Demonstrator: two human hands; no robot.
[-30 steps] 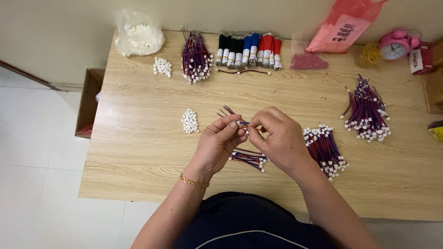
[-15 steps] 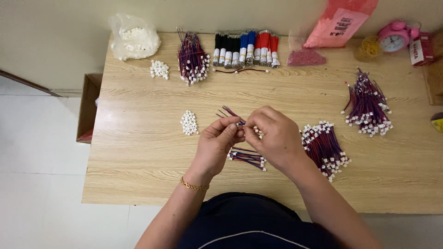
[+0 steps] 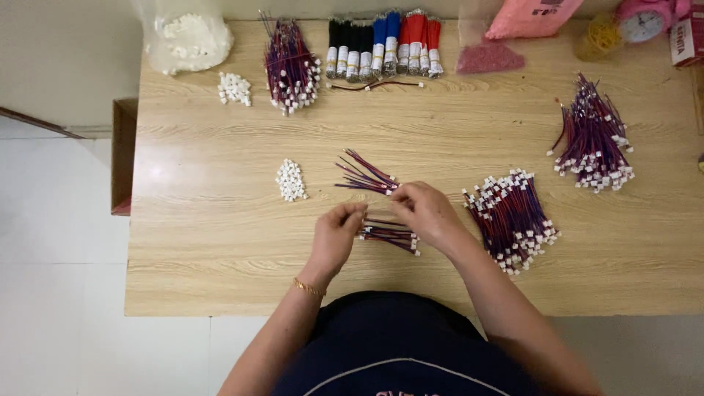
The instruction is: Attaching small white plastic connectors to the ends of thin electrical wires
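While the left hand pinches what seems a small white connector, the right hand grips thin red-and-blue wires. Keeping both pinches tight and the wire ends aligned should seat them cleanly.

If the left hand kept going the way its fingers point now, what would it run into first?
The left hand points up and to the right, toward the right hand. It would probably meet the small wire bunch beside its fingertips first, then the right hand's fingers; depth is hard to judge.

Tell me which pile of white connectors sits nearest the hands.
The small pile of white connectors left of centre, just up-left of the left hand; the other pile lies by the far edge.
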